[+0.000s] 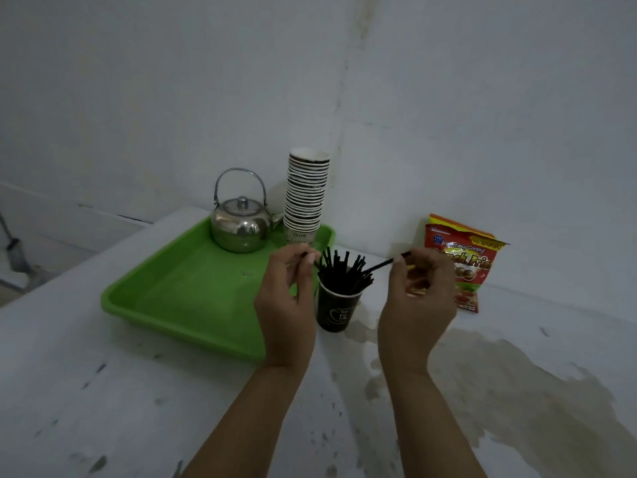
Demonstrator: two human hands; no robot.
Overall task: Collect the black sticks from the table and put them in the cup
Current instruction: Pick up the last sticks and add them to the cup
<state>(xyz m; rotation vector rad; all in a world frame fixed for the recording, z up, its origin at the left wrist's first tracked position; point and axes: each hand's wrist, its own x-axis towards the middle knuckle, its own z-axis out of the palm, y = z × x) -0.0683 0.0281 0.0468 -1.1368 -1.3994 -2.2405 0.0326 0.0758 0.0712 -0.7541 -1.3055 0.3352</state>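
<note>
Your right hand [418, 291] pinches one black stick [381, 264] just right of the cup [336, 310], its tip aimed at the rim. Your left hand [287, 291], just left of the cup, pinches another stick. The cup stands crowded with sticks [339, 274]; a careless poke could topple it or flick some out.

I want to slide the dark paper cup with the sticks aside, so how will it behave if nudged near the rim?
The dark cup is probably light, being paper. Its narrow base and the black sticks fanning well above its rim suggest it may tip rather than slide. The stained patch of table beside it might drag on the base, if damp. Pushing low looks safer.
</note>
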